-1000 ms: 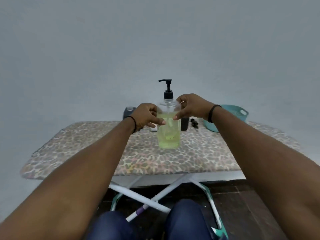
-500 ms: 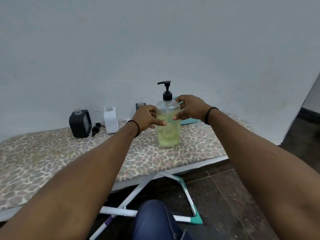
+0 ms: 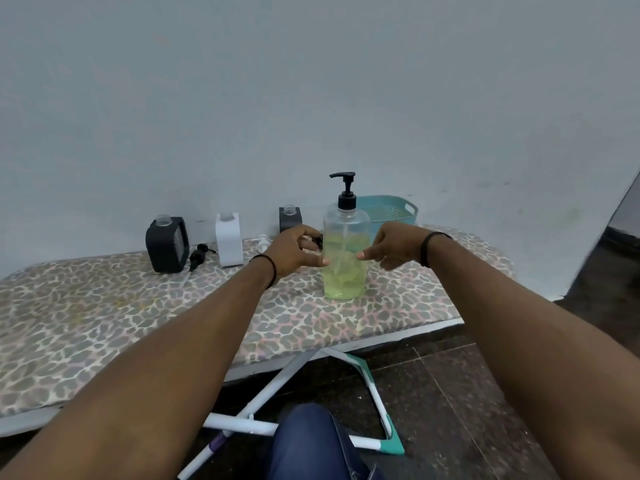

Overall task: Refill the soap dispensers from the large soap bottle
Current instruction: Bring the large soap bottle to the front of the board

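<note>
A leopard-print ironing board [image 3: 104, 327] stands against a plain grey wall [image 3: 277, 98] on dark tiles [image 3: 467, 393].

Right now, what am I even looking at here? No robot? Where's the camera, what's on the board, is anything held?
No robot: a person works with bare hands, filmed by one wide-angle camera worn on the head, looking forward and down. That is why both forearms reach in from the bottom.

The surface is an ironing board with a leopard-print cover, set against a wall. The large soap bottle stands upright on it, pump on, roughly half full of yellow-green liquid. The left hand and right hand flank it with fingertips at its sides; a firm grip cannot be confirmed.

Along the wall stand three dispensers with pumps off: a black dispenser, a white dispenser, and a small dark dispenser partly hidden behind the left hand. A loose black pump lies between the first two. A teal basket sits behind the bottle.
</note>
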